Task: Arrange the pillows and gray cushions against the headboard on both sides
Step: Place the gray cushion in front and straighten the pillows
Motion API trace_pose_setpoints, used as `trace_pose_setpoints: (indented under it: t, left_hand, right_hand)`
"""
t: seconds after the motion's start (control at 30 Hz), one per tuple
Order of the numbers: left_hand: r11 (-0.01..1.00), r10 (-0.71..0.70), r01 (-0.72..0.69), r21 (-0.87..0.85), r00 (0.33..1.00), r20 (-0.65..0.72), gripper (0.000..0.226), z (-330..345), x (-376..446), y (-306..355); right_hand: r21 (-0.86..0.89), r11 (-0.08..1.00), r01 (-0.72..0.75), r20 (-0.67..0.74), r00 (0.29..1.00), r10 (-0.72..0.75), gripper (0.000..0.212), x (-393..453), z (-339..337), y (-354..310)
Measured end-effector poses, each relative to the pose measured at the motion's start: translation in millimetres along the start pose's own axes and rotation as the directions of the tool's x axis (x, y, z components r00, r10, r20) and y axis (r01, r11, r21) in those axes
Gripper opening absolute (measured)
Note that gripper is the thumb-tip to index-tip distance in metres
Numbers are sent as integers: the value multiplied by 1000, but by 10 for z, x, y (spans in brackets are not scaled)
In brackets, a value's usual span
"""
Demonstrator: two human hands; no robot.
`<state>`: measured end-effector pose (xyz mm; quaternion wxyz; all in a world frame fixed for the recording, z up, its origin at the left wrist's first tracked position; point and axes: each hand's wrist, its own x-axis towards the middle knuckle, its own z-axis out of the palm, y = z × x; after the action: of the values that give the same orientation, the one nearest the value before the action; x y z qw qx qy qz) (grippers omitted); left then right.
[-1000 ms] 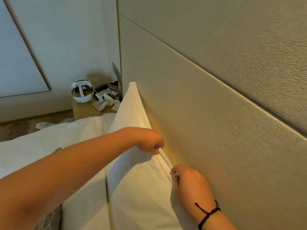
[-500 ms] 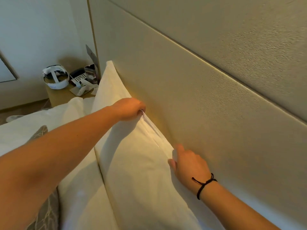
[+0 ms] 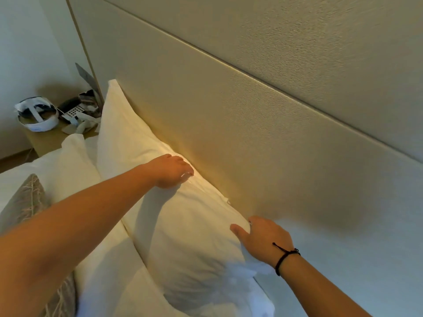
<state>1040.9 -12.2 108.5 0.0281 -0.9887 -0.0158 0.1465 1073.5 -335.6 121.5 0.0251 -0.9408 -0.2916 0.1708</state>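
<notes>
The white pillow [image 3: 183,225] stands on edge against the headboard [image 3: 229,133], its long axis running from far left to near right along the panel; the left hand [image 3: 170,171] rests on the top edge at mid-length, fingers curled together on the seam, whether pinching it I cannot tell; the right hand [image 3: 263,239] lies flat on the near end, fingers loosely spread, nothing gripped; a gray cushion [image 3: 25,202] lies left, well apart, nearer the left arm, so that arm likely fetches it.
</notes>
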Motion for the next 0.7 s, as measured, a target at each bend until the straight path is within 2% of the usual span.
trace_pose_setpoints:
  t: [0.1, 0.2, 0.27, 0.37, 0.47, 0.6, 0.67, 0.7]
  left_hand:
    - [998, 6, 2, -56, 990, 142, 44, -97, -30, 142]
    - [995, 50, -63, 80, 986, 161, 34, -136, -96, 198]
    - [987, 3, -18, 163, 996, 93, 19, -94, -108, 203]
    - [978, -59, 70, 197, 996, -61, 23, -64, -61, 198]
    - [986, -111, 137, 94, 963, -244, 24, -124, 10, 163]
    - [984, -165, 179, 13, 929, -332, 21, -56, -14, 250]
    - [974, -227, 209, -88, 891, -393, 17, 17, -128, 223]
    - [962, -270, 227, -148, 859, -435, 16, 75, -219, 170]
  right_hand:
    - [-21, 999, 37, 67, 997, -35, 52, 2, -20, -32]
    - [-144, 981, 130, 1, 991, -131, 39, -10, -11, -20]
    - [-213, 964, 157, -86, 980, -178, 27, -6, -27, -28]
    - [-254, 960, 114, -208, 963, -170, 21, 12, -63, -31]
    - [-257, 966, 24, -290, 952, -100, 23, 25, -93, 25]
    - [-285, 958, -35, -264, 964, -43, 20, -31, -125, -49]
    - [-278, 961, 0, -325, 941, -94, 14, -96, -112, -136]
    - [-260, 964, 63, -395, 904, -166, 18, -141, -84, -174]
